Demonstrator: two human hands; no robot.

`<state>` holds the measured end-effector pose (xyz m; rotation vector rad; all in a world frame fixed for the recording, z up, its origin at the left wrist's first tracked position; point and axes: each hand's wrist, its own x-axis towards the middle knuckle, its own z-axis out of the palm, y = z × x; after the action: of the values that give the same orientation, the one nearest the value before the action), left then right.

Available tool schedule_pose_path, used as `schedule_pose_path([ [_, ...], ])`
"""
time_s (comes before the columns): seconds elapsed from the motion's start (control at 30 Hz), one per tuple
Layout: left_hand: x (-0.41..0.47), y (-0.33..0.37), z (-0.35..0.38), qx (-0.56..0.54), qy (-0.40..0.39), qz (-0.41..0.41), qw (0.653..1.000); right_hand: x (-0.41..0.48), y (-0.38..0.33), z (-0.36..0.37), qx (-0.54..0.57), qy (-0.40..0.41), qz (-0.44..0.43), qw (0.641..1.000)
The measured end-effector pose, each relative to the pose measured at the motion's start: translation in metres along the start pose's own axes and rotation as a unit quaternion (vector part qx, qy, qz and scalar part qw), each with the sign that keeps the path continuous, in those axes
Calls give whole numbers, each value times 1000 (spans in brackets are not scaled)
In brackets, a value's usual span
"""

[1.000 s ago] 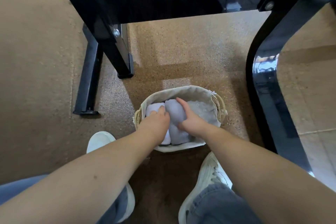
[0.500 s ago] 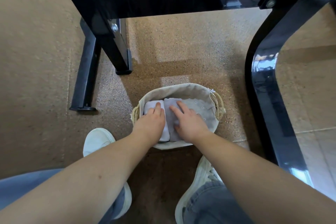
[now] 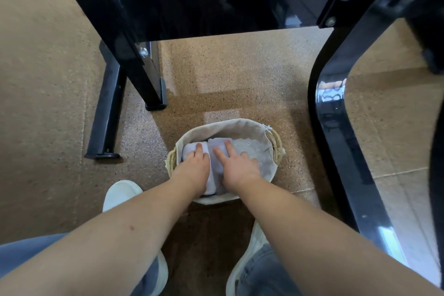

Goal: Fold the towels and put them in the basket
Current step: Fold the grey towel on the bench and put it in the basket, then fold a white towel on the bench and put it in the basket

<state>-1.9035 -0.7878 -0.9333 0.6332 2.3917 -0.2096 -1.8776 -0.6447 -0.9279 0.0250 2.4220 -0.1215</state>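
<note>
Flattened now, both hands point(image 3: 192, 168) hide the towels' point(image 3: 217, 149) near ends.

Towels' point(image 3: 217, 149) near ends under hands point(image 3: 192, 170) — shoes point(image 3: 121, 193) partly hidden

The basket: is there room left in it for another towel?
Yes. The basket's right side is bare liner, bordered by the grey towel and the right handle. The left side is crowded: two towels under the left hand and right hand.
</note>
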Motion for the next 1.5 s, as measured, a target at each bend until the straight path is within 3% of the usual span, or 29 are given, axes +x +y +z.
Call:
schedule_pose_path([
  [0.3, -45, 0, -34, -48, 27, 15, 998, -43, 7, -52, 36, 57, 40, 997],
  [0.57, -98, 3, -116, -16, 152, 43, 987, -112, 5, -125, 54, 157, 19, 986],
  [0.93, -168, 14, -208, -11, 323, 74, 943, -210, 27, -199, 52, 288, -36, 955],
  [1.2, -201, 70, -262, -41, 399, 145, 904, -286, 63, -234, 72, 363, -43, 928],
  [1.37, -218, 123, -284, -26, 446, 198, 873, -339, 96, -240, 68, 407, -2, 911],
  [1.5, -225, 164, -297, -24, 445, 263, 856, -377, 136, -230, 62, 383, 62, 919],
])
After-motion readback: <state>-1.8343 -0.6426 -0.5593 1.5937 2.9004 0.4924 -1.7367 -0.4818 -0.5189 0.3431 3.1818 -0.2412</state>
